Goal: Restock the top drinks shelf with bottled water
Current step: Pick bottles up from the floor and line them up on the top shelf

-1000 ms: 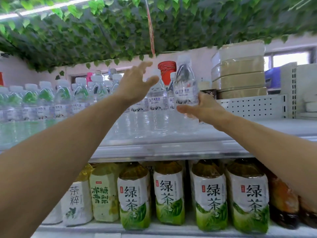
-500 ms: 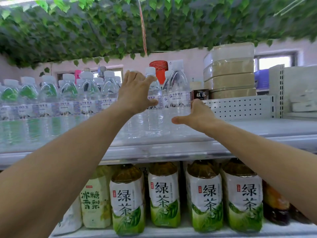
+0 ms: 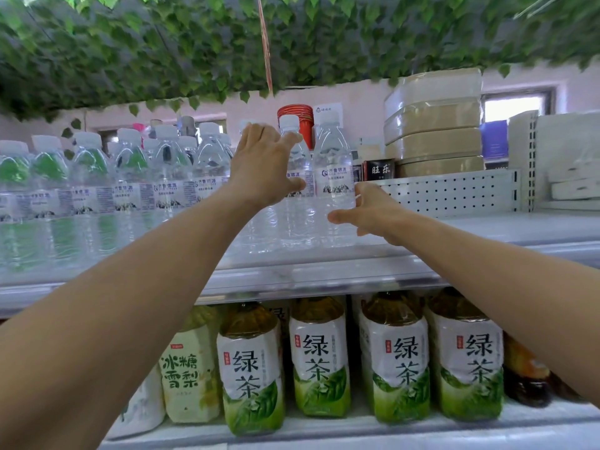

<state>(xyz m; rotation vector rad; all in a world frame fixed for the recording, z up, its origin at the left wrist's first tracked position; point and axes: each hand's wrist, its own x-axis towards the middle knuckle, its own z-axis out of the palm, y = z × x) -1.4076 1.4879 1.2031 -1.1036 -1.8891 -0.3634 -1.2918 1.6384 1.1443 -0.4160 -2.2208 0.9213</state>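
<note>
The water bottle (image 3: 334, 177) stands upright at the right end of the row of water bottles (image 3: 130, 177) on the top shelf (image 3: 487, 228), touching its neighbour on the left. It has a white cap and a white label with a round blue logo, a line of blue Chinese characters too small to read surely, and a mountain drawing.

The right hand (image 3: 367, 209) grasps this bottle low down. Its thumb lies across the front below the label, and its fingers (image 3: 357, 194) touch the bottle's right side.

The left hand (image 3: 259, 164) is spread over the next bottles in the row, with the thumb lying across 1 label. Whether it grips a bottle behind the palm or only presses on it cannot be told.

On the shelf below stand 4 green tea bottles (image 3: 319, 355) in front, each labelled 绿茶. To their left is 1 pear drink bottle (image 3: 186, 368) labelled 冰糖雪梨.

Behind the water bottle sits a small dark box (image 3: 378, 170) with white characters, the first being 旺. Next to it is a stack of 4 wrapped packs (image 3: 433, 125). Green leaves (image 3: 194, 53) cover the ceiling.
</note>
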